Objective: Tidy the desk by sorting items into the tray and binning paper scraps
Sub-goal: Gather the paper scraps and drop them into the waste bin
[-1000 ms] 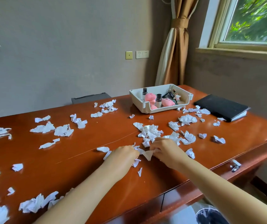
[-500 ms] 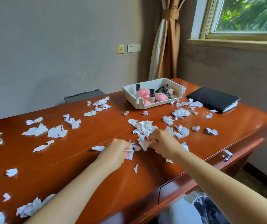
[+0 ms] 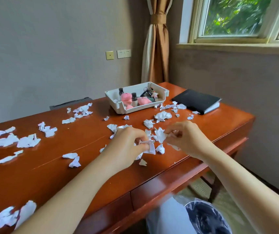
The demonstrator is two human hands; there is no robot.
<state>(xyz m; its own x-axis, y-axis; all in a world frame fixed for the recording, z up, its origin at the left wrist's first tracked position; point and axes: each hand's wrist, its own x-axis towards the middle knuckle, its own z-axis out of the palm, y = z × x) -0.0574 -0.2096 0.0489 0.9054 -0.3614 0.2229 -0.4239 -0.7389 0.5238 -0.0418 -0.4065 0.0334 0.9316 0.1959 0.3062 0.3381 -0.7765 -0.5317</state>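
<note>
Grips a crumpled bunch of paper scraps (image 3: 149,146) in the left hand (image 3: 126,146), fingers curled round it, just above the desk (image 3: 84,169) on the near side of the tray (image 3: 116,105). Pinches a single white scrap (image 3: 160,135) between thumb and fingertips of the right hand (image 3: 186,139), also nearer than the tray and a little to its right. Holds the two hands near each other without touching, the pinched scrap between them.

Leaves loose scraps (image 3: 72,159) lying on the desk around and under the hands, between them and the tray, with a bigger crumpled ball (image 3: 163,115) just in front of the tray's right end. Leaves many more strewn well to the left of the tray, out to the desk's left edge and near corner.

Inside the tray: two small dark-capped bottles (image 3: 134,98) standing upright, pink soft things (image 3: 125,97) touching them, and a dark tangle at the back too small to make out.

Just right of the tray: a black notebook (image 3: 194,100) lying flat, small scraps between the two.

Well nearer than the tray, below the desk's front edge: a dark bin (image 3: 203,218) lined with a clear bag, blurred.

Behind the tray: a tied brown curtain (image 3: 157,48) and wall sockets (image 3: 124,53). Up and to the tray's right: a window (image 3: 236,17) with green leaves outside.
</note>
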